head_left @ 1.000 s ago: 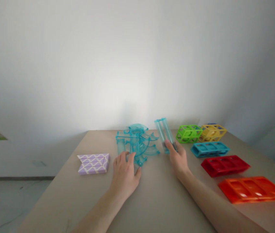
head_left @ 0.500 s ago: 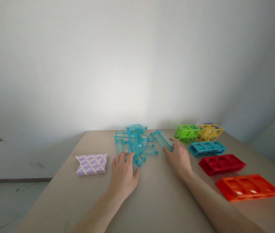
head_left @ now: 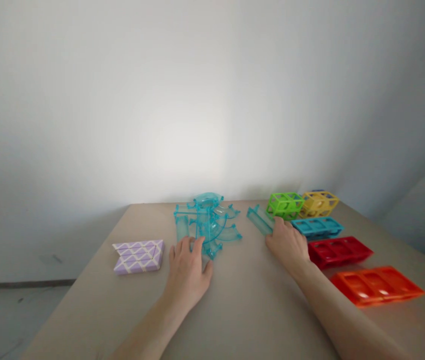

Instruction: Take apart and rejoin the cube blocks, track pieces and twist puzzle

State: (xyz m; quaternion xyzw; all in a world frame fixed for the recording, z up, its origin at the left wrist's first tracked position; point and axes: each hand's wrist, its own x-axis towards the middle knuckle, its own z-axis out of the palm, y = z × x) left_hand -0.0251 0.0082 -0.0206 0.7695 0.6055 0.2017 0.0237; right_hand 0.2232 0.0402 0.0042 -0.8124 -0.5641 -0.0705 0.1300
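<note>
A pile of see-through teal track pieces (head_left: 218,231), some curved and some straight, lies in the middle of the table's far half. At its near edge rests my left hand (head_left: 187,265), thumb apart from the fingers; the fingertips overlap the closest pieces, and I cannot tell whether they touch them. My right hand (head_left: 287,245) is closed on the near end of a straight teal track piece (head_left: 260,220), which points away to the upper left, apart from the pile. The fingers' undersides are hidden.
To the left lies a lilac and white folding block puzzle (head_left: 139,256). Along the right side stand plastic frame blocks: green (head_left: 284,204), yellow (head_left: 318,203), blue (head_left: 319,227), red (head_left: 342,251) and orange (head_left: 379,286). A white wall (head_left: 197,125) rises behind the table (head_left: 231,310).
My right hand has moved right with the straight track piece, away from the pile and toward the blue and red blocks. The left hand stays by the pile; the view has shifted slightly.
</note>
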